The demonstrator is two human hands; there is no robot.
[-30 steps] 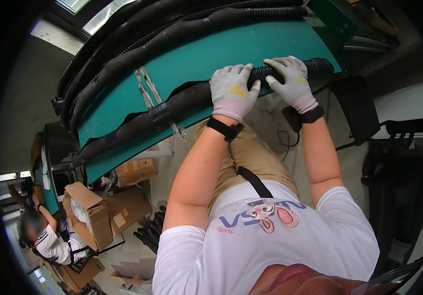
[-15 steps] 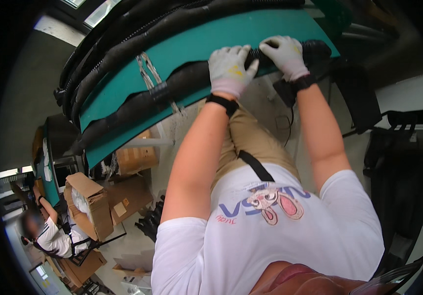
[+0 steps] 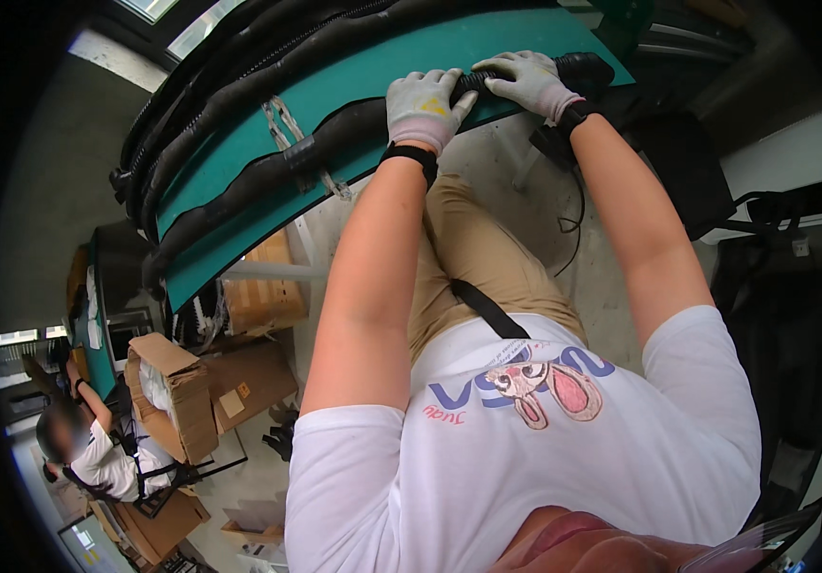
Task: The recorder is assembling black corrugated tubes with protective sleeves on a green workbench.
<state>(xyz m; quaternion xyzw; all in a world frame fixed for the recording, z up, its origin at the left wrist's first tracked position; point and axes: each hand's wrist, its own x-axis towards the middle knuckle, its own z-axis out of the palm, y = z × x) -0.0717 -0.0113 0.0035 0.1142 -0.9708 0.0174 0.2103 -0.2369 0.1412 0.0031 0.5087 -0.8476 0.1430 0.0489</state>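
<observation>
A long black corrugated hose [image 3: 469,84], partly wrapped in a dark sleeve [image 3: 354,121], lies along the near edge of a green table [image 3: 473,46]. My left hand [image 3: 423,107], in a white work glove, is closed around it at the end of the wrapped stretch. Close by on the right, my gloved right hand [image 3: 528,82] grips the hose too, with ribbed tube showing between the two hands. Past my right hand the thick black end [image 3: 586,69] of the hose sticks out. My fingertips on its far side are partly hidden.
More black hoses [image 3: 239,95] curve along the table's far side. A clear plastic strap [image 3: 282,124] crosses the table under the hose. At lower left stand cardboard boxes [image 3: 177,401] and a seated person [image 3: 96,449]. A black chair [image 3: 683,177] is at right.
My right hand has moved slightly left and its fingers now lie flatter over the hose. Both hands and the table appear a little further left and up in view.
</observation>
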